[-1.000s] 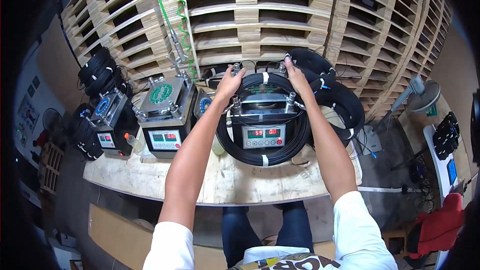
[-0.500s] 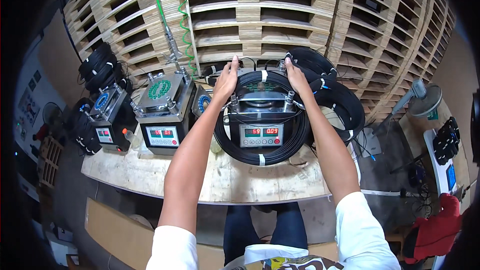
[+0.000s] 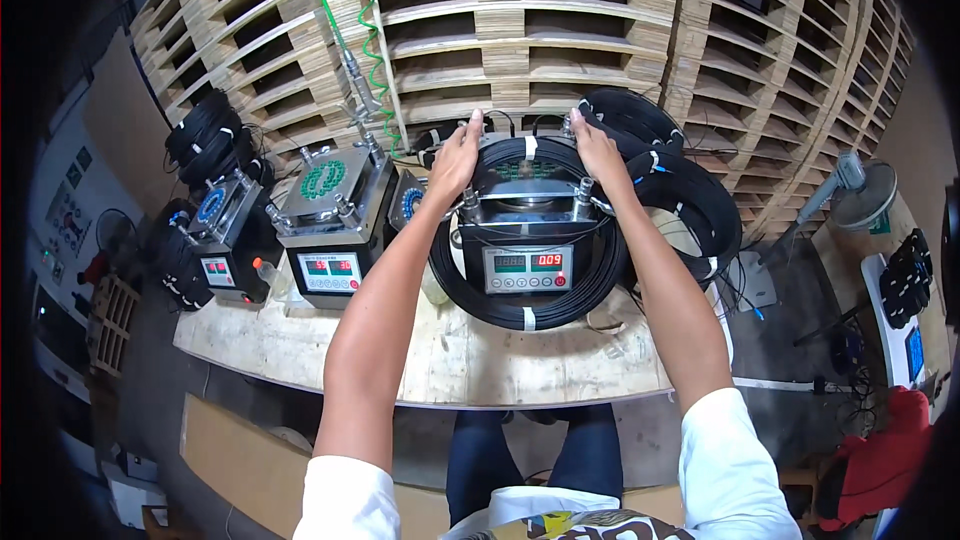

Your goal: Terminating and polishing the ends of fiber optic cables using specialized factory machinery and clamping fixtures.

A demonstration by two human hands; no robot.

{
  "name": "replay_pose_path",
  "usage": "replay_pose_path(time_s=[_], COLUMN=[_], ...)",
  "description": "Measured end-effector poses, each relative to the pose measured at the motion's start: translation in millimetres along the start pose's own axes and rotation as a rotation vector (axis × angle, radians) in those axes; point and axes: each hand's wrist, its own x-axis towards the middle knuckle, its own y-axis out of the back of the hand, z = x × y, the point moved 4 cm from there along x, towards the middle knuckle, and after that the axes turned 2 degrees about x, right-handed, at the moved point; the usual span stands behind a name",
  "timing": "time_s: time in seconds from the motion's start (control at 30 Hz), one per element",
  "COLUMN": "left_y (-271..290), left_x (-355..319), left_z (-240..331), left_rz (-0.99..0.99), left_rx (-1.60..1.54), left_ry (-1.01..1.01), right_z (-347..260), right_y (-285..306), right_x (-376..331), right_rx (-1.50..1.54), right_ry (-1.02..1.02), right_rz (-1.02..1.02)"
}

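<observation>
A coil of black cable [image 3: 530, 315], bound with white ties, circles a grey machine with a red and green number display [image 3: 527, 268] on the wooden bench [image 3: 470, 365]. My left hand [image 3: 456, 158] grips the coil's far left side beside a metal post. My right hand [image 3: 597, 148] grips its far right side, fingers curled over the cable. Both arms reach straight forward over the bench.
Two similar machines [image 3: 330, 230] [image 3: 222, 235] stand to the left, with more black coils [image 3: 205, 135] behind them. Finished coils [image 3: 690, 205] pile up at the right. Stacked wooden pallets [image 3: 560, 40] form the back wall. A green spiral hose [image 3: 360, 30] hangs down. A fan [image 3: 860, 190] stands at the right.
Both hands stay on the far side of the coil and have shifted only slightly along it. The view has drifted a little.
</observation>
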Motion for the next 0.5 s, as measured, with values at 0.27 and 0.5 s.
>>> replay_pose_path(time_s=[0.27, 0.5], left_y=[-1.0, -2.6], left_x=[-1.5, 1.3], left_z=[2.6, -1.3], left_rz=[-0.016, -0.023], left_rx=[-0.04, 0.007], left_ry=[0.018, 0.015], right_z=[7.3, 6.1], right_y=[-4.2, -4.0], right_x=[7.9, 6.8], right_rx=[0.057, 0.055], right_ry=[0.074, 0.079], right_rz=[0.007, 0.035])
